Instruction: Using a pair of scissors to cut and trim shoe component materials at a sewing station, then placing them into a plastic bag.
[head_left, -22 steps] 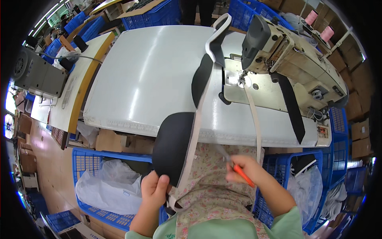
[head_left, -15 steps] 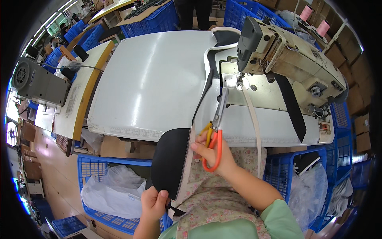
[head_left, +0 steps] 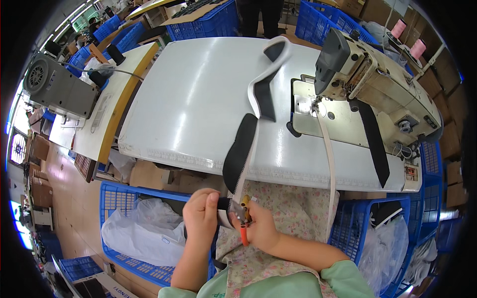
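My left hand (head_left: 200, 211) pinches the near end of a black fabric piece (head_left: 238, 154) edged with pale tape. In my right hand (head_left: 262, 227) are scissors (head_left: 244, 233) with orange and yellow handles. Their blades sit against the fabric edge beside my left fingers; whether they are closed on it is hard to make out. From my hands the piece runs up over the table's front edge. There it joins another black piece with a white edge (head_left: 265, 82), which lies twisted on the white table (head_left: 184, 104).
A sewing machine (head_left: 370, 79) stands at the table's right, with a pale tape (head_left: 328, 149) hanging from its needle area and a black strip (head_left: 373, 144) beside it. Blue crates (head_left: 117, 196) flank my lap. Another machine (head_left: 59, 89) is at left. A person's legs (head_left: 258, 17) show behind the table.
The scissors have come down from pointing at the machine to the fabric end by my left hand. The joined pieces have shifted away from the machine, and my left hand has risen.
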### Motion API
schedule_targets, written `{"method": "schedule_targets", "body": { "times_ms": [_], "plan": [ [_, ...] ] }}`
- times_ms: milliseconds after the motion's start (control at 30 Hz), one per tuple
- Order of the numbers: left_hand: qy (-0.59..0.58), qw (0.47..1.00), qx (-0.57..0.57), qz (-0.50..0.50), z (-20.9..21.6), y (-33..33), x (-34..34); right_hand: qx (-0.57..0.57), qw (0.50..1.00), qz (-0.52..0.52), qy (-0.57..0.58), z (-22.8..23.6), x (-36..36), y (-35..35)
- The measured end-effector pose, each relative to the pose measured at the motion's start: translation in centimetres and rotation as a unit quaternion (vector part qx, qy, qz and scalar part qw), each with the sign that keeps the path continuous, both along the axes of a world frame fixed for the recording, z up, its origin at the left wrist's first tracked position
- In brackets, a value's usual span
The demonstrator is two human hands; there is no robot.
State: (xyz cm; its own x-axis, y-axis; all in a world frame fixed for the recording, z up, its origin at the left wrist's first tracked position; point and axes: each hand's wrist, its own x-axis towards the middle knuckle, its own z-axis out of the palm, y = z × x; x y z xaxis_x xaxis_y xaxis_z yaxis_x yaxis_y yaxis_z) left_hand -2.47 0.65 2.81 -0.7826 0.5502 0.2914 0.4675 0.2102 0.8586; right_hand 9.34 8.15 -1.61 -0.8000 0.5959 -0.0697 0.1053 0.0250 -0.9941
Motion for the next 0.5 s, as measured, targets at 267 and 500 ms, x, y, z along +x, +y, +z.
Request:
{"method": "schedule_targets", "body": {
  "times_ms": [267,500],
  "plan": [
    [-0.079,0.99,-0.115,-0.013,-3.2,-0.9,0.7,0.096,0.994,0.048,0.009,2.2,2.1,0.5],
    [-0.236,0.969,-0.012,-0.076,-2.4,0.3,2.2,0.12,0.987,0.107,0.014,2.2,4.3,1.2]
  ]
}}
